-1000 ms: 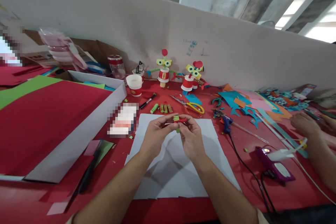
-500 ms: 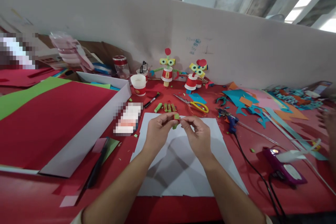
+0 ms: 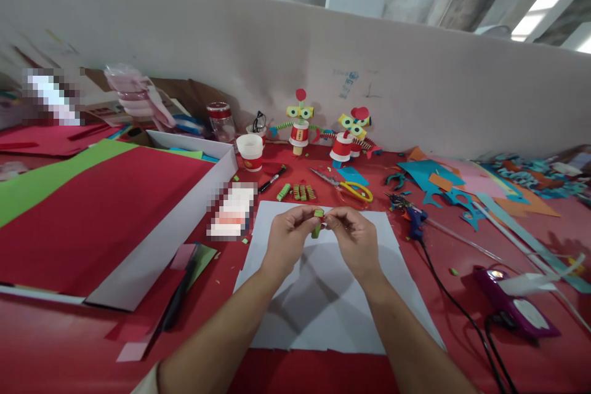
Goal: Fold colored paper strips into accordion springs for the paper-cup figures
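Note:
My left hand (image 3: 290, 237) pinches a small folded green and red paper strip (image 3: 317, 225) above the top of the white sheet (image 3: 318, 314). Close beside it, my right hand (image 3: 355, 237) has thumb and index finger closed on the strip's right side, at a reddish part. A green end hangs below the fingertips. Just beyond the hands lie several folded green and red paper pieces (image 3: 303, 192) and a rolled green one (image 3: 284, 192).
Yellow-handled scissors (image 3: 355, 189), a black marker (image 3: 272, 178) and paper cups (image 3: 250, 152) lie beyond the sheet. Two paper-cup figures (image 3: 299, 133) stand by the wall. To the right are a blue glue gun (image 3: 417, 221) and a purple power strip (image 3: 514, 305); left, a box (image 3: 184, 228).
The view has shifted slightly, so the table items appear a little further right. The strip between my fingers has turned, showing a green face and a longer hanging end. The hand at the right edge is gone.

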The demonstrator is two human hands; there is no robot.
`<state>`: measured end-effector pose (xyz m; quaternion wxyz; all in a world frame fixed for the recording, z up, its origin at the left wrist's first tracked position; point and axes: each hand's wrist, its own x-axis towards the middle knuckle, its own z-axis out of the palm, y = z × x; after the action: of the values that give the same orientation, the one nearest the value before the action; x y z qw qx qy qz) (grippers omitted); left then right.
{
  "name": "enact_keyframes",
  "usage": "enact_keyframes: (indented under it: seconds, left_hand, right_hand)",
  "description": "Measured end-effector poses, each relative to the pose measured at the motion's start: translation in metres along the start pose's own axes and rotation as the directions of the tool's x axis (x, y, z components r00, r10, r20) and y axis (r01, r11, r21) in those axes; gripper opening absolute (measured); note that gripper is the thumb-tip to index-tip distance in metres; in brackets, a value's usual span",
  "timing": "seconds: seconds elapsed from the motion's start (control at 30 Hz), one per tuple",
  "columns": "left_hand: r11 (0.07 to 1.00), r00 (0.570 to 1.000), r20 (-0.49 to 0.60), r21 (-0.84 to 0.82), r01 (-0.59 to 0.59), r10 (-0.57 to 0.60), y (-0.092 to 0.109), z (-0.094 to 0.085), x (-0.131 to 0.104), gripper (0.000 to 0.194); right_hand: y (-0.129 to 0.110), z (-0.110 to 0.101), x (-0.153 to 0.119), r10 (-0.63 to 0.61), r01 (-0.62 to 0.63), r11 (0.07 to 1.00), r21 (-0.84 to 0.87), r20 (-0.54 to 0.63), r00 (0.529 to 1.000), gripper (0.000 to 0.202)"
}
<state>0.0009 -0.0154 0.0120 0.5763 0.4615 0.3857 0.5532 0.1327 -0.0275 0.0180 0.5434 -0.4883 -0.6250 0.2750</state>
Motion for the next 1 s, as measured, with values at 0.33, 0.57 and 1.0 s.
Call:
enact_keyframes:
  seconds: [0.33, 0.57, 1.0]
  left_hand:
    - [0.992, 0.995, -0.048, -0.093, 0.081, -0.086, 0.002, 0.003, 0.0, 0.012]
    - [0.972, 0.981, -0.004, -0.14, 0.19, -0.192, 0.008, 0.0, 0.002, 0.015]
    - [0.907, 0.924, 0.148, -0.189, 0.375, -0.351, 0.007, -0.013, 0.012, 0.018]
  right_hand:
    - [0.002, 0.002, -0.002, -0.048, 0.046, 0.997, -0.061, -0.02, 0.999, 0.012]
    - [0.011, 0.002, 0.001, 0.037, -0.037, 0.999, 0.008, 0.004, 0.999, 0.01]
    - [0.012, 0.0, 0.004, 0.063, -0.063, 0.988, 0.138, 0.001, 0.998, 0.007]
